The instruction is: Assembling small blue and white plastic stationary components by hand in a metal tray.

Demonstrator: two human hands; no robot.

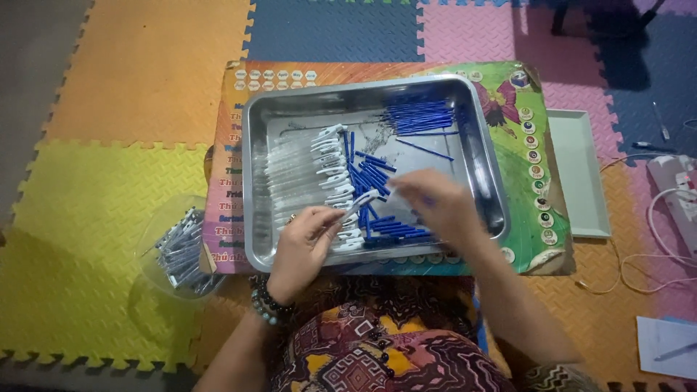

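Left hand [306, 239]: over near-left corner of the tray, fingers bent and pressed on a clear pen barrel w/ white clip [361, 201]; barrel slants up-right toward the other hand.
Right hand [443, 207]: over near-right part of the tray, fingers curled in; a bit of blue shows under them, blurred, so can't tell for sure what they pinch.
Gap btw hands: small, barrel tip points at right fingertips.
Tray [255, 181]: shiny metal, rectangular, sits on a colourful printed board [526, 156] on the floor.
Clear barrels [298, 174]: row of them w/ white clips, left half of tray, lying side by side.
Blue caps/short blue pieces [374, 178]: loose pile mid-tray, some more just under the hands near front wall.
Blue refills [421, 116]: thin long bundle, far-right of tray.
Plastic tub [156, 283]: clear, on yellow mat left of the board, holds a bunch of grey-white pens [185, 254].
Bead bracelets [270, 303]: on left wrist.
Pale tray [581, 174]: flat, right of board, touching its edge.
Floor [145, 72]: foam puzzle mats, orange, yellow, blue, pink.
Far right: white cable [646, 261], paper sheet [664, 345].
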